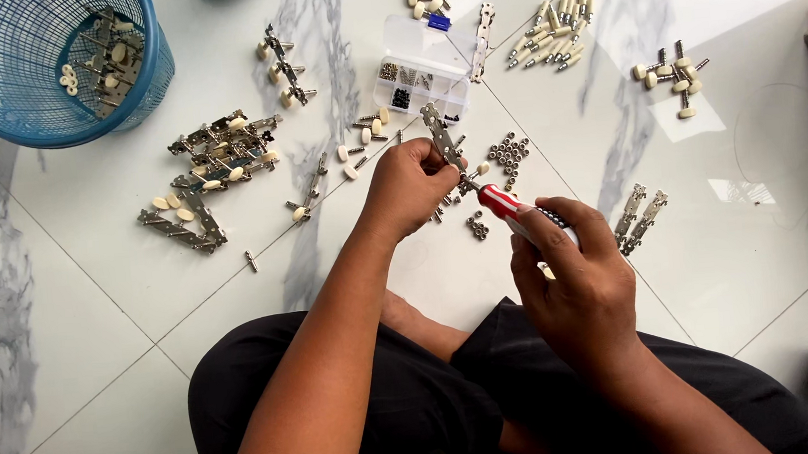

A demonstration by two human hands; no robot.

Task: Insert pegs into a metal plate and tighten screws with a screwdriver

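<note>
Over the marble floor (91,280), left hand (408,186) grasps metal plate (439,134), right hand (576,276) grasps screwdriver (510,207).

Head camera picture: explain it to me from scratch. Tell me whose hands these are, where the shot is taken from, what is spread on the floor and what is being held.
The camera sits on a person's head and looks down at their own bare hands; they sit on a white marble-patterned tiled floor. The left hand grips a narrow metal plate. The right hand holds a red-handled screwdriver with its tip at that plate. Around them lie more metal plates with cream knobs, loose cream-knobbed pegs, a cluster of small nuts, a clear compartment box and a blue basket holding more parts.
</note>
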